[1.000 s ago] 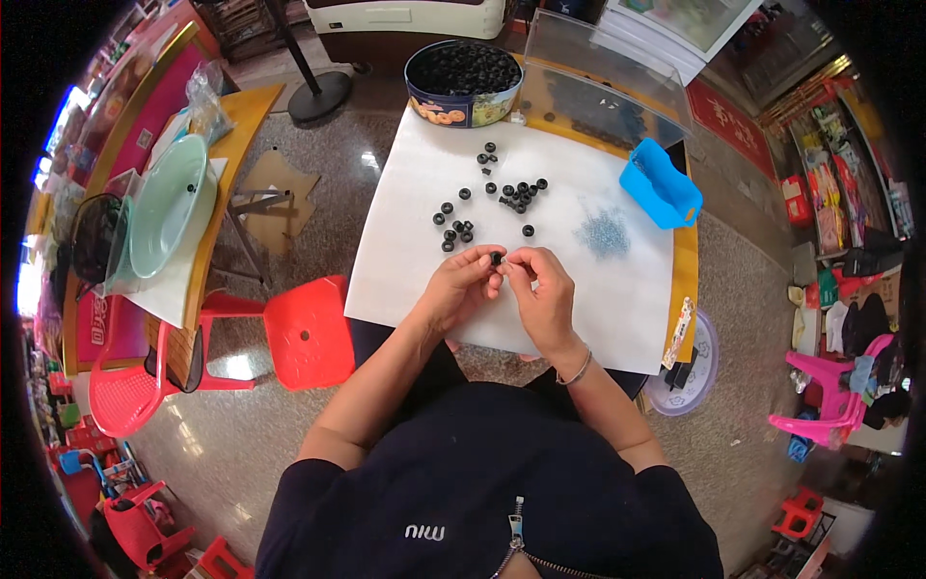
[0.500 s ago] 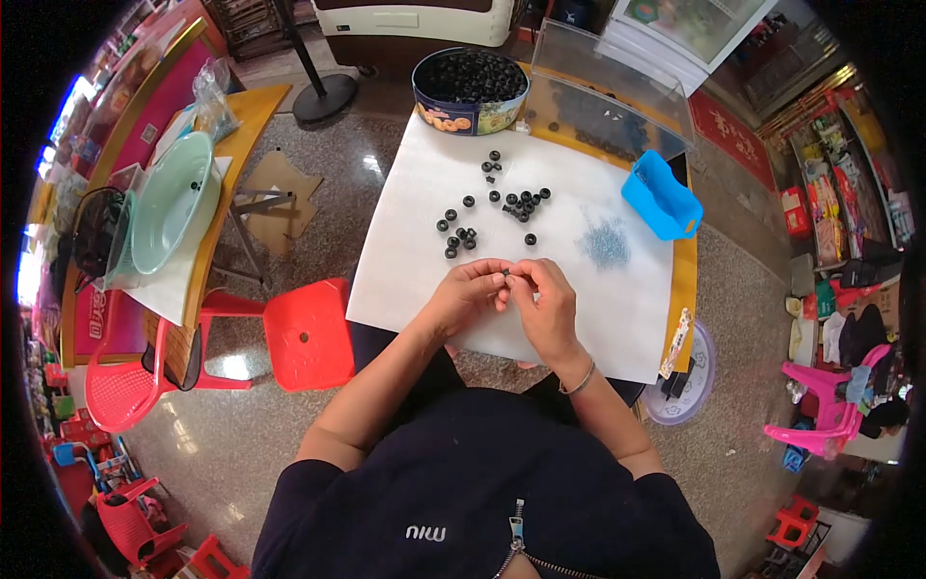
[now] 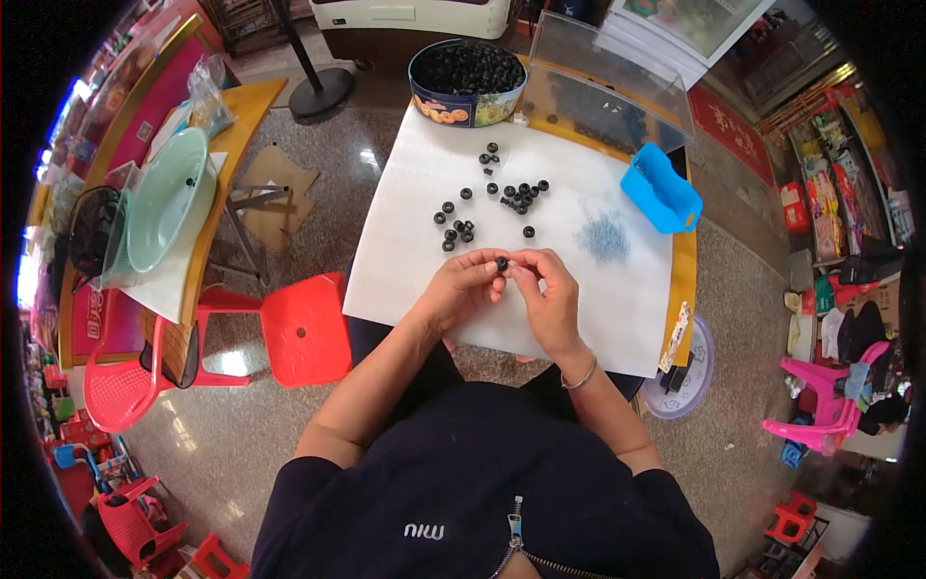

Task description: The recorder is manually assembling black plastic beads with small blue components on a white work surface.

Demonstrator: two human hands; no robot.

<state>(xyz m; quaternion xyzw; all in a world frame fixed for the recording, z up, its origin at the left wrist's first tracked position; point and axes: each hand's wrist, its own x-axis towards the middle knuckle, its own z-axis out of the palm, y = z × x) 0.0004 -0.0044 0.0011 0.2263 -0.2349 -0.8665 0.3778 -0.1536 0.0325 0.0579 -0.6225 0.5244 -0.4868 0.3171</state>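
My left hand (image 3: 461, 288) pinches a small round black plastic part (image 3: 502, 263) between thumb and fingers, over the near edge of the white sheet (image 3: 598, 318). Close against it, my right hand (image 3: 550, 301) has thumb and forefinger pressed together beside the part; what sits between those fingertips is too small to make out. Beyond my hands lie several loose black ring-shaped parts (image 3: 522, 196) in loose groups. To their right, a patch of tiny bluish pieces (image 3: 605, 238) is spread on the sheet.
At the table's far edge stands an oval tin (image 3: 453, 111) heaped with black parts. Right of it are a clear plastic bin (image 3: 608, 77) and a blue scoop-like container (image 3: 661, 190). A red stool (image 3: 304, 333) is at my left, and a green basin (image 3: 174, 203) rests on the side table.
The black part between my fingers now shows more fully, turned up at my left fingertips. My hands have stayed close together in nearly the same place.
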